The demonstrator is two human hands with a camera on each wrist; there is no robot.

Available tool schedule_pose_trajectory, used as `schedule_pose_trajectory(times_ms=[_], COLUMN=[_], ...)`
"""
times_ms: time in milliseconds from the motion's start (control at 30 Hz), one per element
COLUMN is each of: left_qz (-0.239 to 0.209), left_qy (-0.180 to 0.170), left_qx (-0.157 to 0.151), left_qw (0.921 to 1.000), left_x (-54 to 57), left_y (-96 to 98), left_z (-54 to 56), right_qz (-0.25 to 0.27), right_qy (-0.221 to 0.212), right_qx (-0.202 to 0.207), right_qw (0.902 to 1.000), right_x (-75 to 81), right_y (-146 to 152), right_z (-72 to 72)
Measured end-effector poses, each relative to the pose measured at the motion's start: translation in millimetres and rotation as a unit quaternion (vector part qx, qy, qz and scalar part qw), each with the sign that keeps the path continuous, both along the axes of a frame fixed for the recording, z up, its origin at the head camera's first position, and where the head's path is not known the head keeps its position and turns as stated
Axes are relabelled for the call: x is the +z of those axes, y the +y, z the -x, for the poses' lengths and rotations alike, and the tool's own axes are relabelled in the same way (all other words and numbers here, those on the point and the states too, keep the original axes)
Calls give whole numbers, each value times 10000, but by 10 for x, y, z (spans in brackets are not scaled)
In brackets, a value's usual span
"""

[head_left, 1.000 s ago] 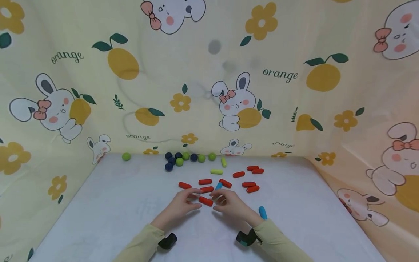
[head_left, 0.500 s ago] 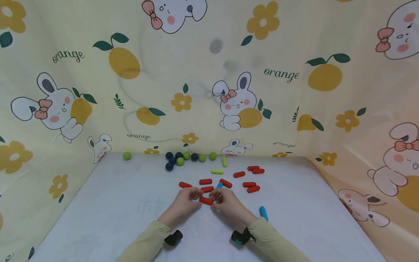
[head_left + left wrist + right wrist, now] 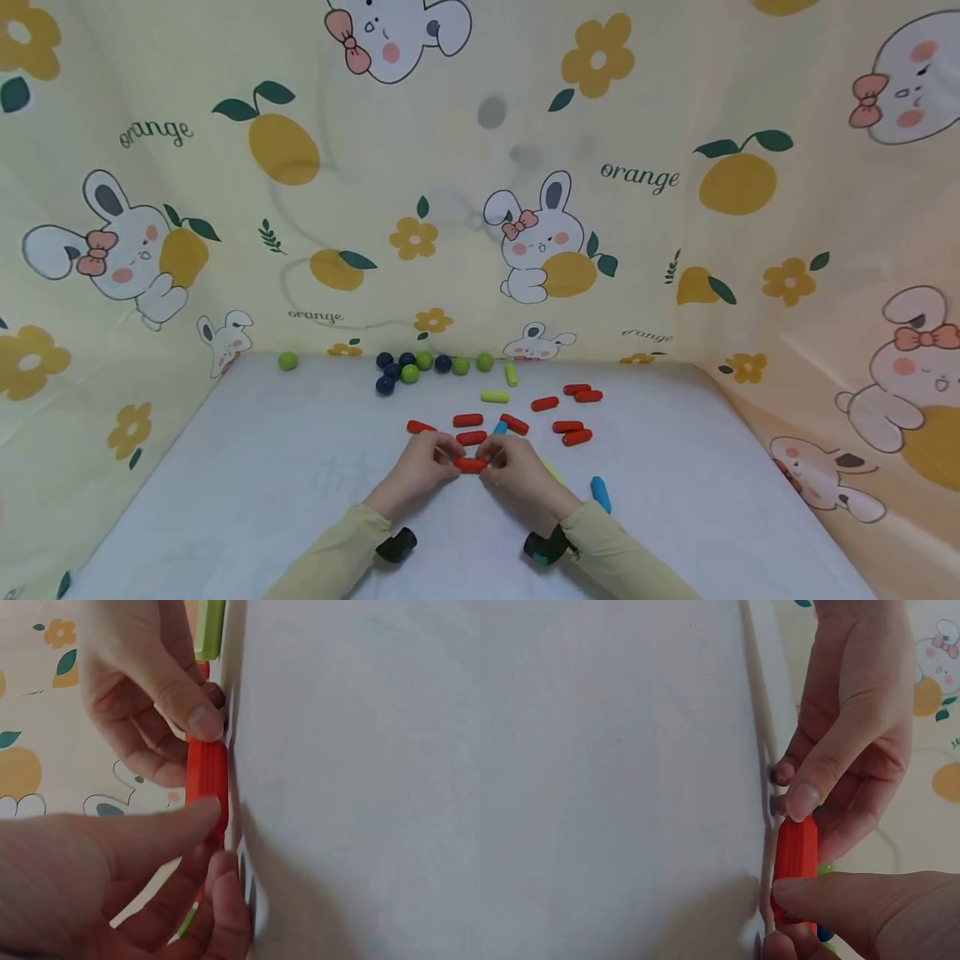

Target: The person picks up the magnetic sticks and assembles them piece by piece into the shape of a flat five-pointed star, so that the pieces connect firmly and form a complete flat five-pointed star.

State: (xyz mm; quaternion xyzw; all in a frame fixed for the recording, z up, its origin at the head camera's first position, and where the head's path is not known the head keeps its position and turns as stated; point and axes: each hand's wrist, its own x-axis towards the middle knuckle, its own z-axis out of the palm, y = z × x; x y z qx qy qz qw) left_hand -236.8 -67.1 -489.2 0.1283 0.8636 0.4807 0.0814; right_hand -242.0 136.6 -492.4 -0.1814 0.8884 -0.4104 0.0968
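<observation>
A short red stick (image 3: 471,465) with rounded ends and lengthwise ridges lies crosswise between the two hands, low over the white table. My left hand (image 3: 420,471) pinches its left end between thumb and fingers. At the other end my right hand (image 3: 521,475) pinches it too. Both wrist views show the thumbs laid along the ridged side of the red stick (image 3: 208,772). Just beyond it are another red stick (image 3: 471,437) and a blue stick (image 3: 500,427), the latter partly hidden by the right hand.
Several red sticks (image 3: 567,427) lie behind and to the right. A blue stick (image 3: 601,494) and a partly covered yellow stick (image 3: 553,472) lie beside the right forearm. Green balls (image 3: 485,362) and dark blue balls (image 3: 386,385) line the back, near yellow-green sticks (image 3: 495,397) and the printed curtain (image 3: 450,183).
Both hands have closed in from around the red stick and now pinch its two ends. The stick has turned from slightly slanted to level.
</observation>
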Motion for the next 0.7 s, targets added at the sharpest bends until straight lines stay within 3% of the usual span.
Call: schedule_pose_trajectory(times_ms=[200,400,567,700], left_qz=[-159,-210,-203,-173], left_qy=[16,-157,-475,-450], left_qx=[-249,-477,-553,-568], left_qw=[9996,9985,9971,9972], left_x=[44,53,20,-13], left_y=[-105,-190,-238,-240], left_z=[-55,-235,-407,-484], right_qz=[188,294,323,330], right_qy=[-24,-104,-238,-474], right_qx=[140,404,669,658], right_qw=[9997,9987,9970,9962], right_x=[83,159,122,74], right_y=[-21,-32,-54,-66], right_z=[-82,-271,-393,-452])
